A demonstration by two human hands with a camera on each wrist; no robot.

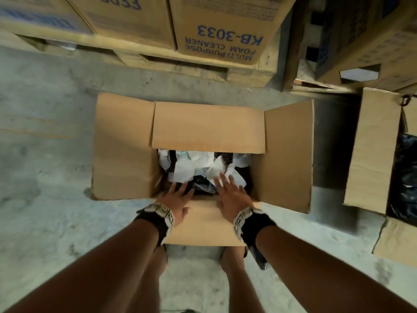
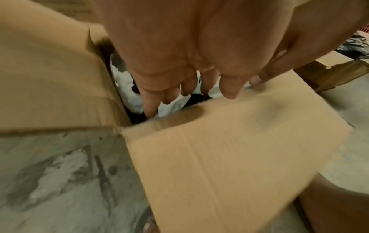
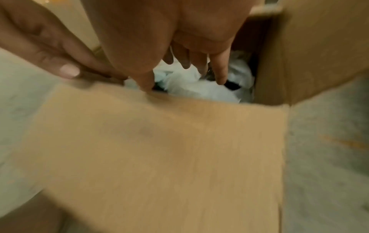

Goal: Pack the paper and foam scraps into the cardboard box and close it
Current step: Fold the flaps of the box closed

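The cardboard box [image 1: 288, 154] stands on the concrete floor with its left and right flaps spread outward. Its far flap [image 1: 207, 127] is folded over the opening. White paper and foam scraps [image 1: 203, 168] with some dark bits fill the inside. My left hand [image 1: 178, 198] and right hand [image 1: 228, 190] lie flat on the near flap [image 1: 203, 224], fingers straight and reaching past its edge over the scraps. The left wrist view shows the left fingers [image 2: 151, 108] extended above the scraps [image 2: 127, 88], thumb on the flap [image 2: 229, 149]. The right fingers [image 3: 221, 75] hang over the scraps [image 3: 199, 89].
Stacked cartons marked KB-3033 [image 1: 225, 35] sit on wooden pallets [image 1: 158, 62] just beyond the box. At the right a second open carton [image 1: 372, 150] holds a black plastic bag [image 1: 406, 177]. Bare concrete floor [image 1: 45, 166] lies to the left. My legs stand right behind the near flap.
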